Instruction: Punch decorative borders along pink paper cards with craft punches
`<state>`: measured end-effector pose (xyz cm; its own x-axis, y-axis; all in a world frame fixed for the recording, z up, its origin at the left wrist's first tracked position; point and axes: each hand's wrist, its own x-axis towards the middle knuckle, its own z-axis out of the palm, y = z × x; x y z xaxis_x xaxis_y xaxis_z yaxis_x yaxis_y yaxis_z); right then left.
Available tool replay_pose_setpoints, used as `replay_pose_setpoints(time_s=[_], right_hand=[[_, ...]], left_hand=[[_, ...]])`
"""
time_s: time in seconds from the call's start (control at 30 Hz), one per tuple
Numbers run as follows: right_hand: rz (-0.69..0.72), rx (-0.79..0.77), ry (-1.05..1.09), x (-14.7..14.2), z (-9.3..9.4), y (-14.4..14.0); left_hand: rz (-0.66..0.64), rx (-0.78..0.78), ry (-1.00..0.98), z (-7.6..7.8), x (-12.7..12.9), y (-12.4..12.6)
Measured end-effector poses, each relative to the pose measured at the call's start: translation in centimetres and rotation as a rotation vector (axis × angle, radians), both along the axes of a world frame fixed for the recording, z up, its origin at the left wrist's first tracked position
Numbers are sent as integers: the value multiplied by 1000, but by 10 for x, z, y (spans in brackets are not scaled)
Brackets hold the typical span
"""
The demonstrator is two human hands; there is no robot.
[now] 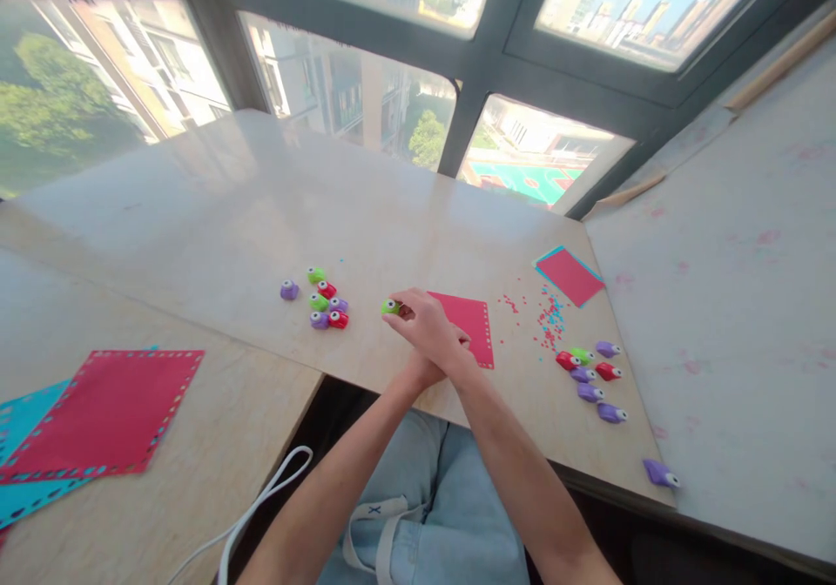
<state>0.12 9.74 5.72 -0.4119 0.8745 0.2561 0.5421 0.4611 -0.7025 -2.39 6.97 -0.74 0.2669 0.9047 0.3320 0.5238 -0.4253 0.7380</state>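
My right hand (424, 328) crosses over the left and reaches leftward across the table (228, 211), its fingertips pinched shut on a small green punch (390, 307), which sits low against the tabletop at the left edge of the small red sheet (471, 326). The left hand (428, 367) lies under the right wrist, mostly covered, pressing near the sheet's near-left corner, probably to keep the paper from sliding; whether its fingers are closed or spread I cannot tell.

The sheet is flat, matte card with a row of tiny holes along its right edge. The punch is a rounded plastic lump with a white dot at one end.

Left of the hands a cluster of punches (325, 300) in green, red and purple sits close together, one purple one slightly apart. To the right, past a scatter of red and blue paper dots (547, 324), a second group of punches (591, 372) lies in a loose row, and one lone purple punch (659, 474) rests near the table's near-right edge. A red card backed with blue (569, 275) lies at the far right.

On the near-left surface a large red sheet (108, 411) with punched borders lies over blue paper (30, 446). The stone-like tabletop is smooth, pale and glossy, catching the window light.
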Motion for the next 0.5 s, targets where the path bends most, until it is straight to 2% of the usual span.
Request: replay_pose_setpoints(time_s=[0.1, 0.2, 0.37, 0.5], right_hand=[[45, -38, -170, -27, -14, 14], [54, -45, -299, -44, -20, 25], [65, -41, -349, -57, -18, 32], [22, -67, -330, -61, -19, 32]], left_hand=[[-67, -8, -10, 0, -1, 2], [-78, -49, -28, -4, -2, 6], [-72, -98, -2, -10, 1, 8], [-78, -104, -35, -10, 1, 9]])
